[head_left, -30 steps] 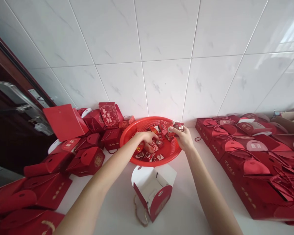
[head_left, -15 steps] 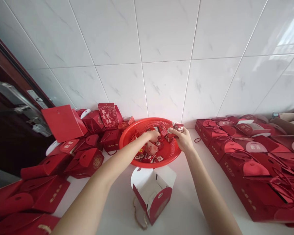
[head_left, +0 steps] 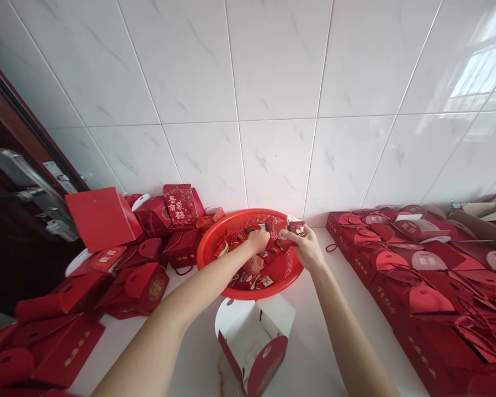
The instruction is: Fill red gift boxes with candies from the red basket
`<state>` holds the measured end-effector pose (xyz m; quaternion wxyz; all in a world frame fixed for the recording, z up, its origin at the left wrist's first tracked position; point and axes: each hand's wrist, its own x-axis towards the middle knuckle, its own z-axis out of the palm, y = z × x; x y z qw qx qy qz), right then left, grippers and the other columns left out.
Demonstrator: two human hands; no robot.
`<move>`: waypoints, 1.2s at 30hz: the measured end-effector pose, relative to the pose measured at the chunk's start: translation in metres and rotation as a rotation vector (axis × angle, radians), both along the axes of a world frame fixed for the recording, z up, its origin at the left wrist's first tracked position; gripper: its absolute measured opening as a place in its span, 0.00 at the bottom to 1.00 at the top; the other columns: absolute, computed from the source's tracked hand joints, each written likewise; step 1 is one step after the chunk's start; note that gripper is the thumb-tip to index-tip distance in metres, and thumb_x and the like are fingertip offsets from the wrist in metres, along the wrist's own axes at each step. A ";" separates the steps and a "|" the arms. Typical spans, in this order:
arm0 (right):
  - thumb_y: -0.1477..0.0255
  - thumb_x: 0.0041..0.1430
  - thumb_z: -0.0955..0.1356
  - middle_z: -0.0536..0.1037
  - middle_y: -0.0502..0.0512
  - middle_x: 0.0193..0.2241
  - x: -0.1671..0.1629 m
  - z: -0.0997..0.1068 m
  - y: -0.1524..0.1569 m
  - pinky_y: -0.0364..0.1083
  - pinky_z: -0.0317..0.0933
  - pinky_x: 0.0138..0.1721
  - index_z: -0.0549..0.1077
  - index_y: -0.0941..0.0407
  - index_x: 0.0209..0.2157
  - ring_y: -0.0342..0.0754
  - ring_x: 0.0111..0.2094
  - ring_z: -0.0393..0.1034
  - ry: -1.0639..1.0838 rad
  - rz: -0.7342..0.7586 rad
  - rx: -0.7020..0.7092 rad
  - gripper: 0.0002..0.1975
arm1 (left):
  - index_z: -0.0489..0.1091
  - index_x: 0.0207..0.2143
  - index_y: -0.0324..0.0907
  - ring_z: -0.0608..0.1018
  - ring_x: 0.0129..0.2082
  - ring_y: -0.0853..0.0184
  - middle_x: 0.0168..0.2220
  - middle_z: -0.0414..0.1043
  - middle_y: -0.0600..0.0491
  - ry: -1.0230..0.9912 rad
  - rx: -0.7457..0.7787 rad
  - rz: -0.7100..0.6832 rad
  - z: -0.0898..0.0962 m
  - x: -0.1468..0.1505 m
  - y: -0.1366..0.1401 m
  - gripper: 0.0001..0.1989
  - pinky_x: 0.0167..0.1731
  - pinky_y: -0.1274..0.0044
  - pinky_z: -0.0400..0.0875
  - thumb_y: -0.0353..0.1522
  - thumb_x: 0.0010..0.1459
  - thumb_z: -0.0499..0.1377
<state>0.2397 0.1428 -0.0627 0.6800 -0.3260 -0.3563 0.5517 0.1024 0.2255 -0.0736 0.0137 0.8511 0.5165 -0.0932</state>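
Observation:
A red plastic basket (head_left: 289,278) holds several small red candy packets (head_left: 248,280). Inside it, my left hand (head_left: 258,241) is closed with its fingers curled down among the packets; what they grip, if anything, is hidden. Over the basket's right rim, my right hand (head_left: 308,249) pinches red and white candy packets (head_left: 296,226) between thumb and fingers. In front of the basket stands an open gift box (head_left: 252,342), white inside and red outside, its flaps spread. A cord hangs at its left side.
Folded red gift boxes (head_left: 136,289) crowd the left of the white tabletop (head_left: 314,342). Rows of similar closed boxes (head_left: 397,286) fill the right side. A tiled wall (head_left: 276,160) rises behind, and a dark door with a metal handle (head_left: 28,176) is at far left.
The view has tilted up slightly, so the basket and boxes sit lower in the picture. My left hand has shifted slightly within the basket; my right hand still holds the candy packets.

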 end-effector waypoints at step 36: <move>0.70 0.43 0.80 0.82 0.51 0.30 -0.005 0.045 -0.049 0.47 0.70 0.39 0.79 0.56 0.34 0.48 0.33 0.76 -0.281 0.407 0.147 0.15 | 0.76 0.34 0.38 0.80 0.31 0.64 0.32 0.78 0.52 -1.582 -0.257 0.128 0.058 -0.065 -0.133 0.19 0.37 0.72 0.77 0.44 0.50 0.68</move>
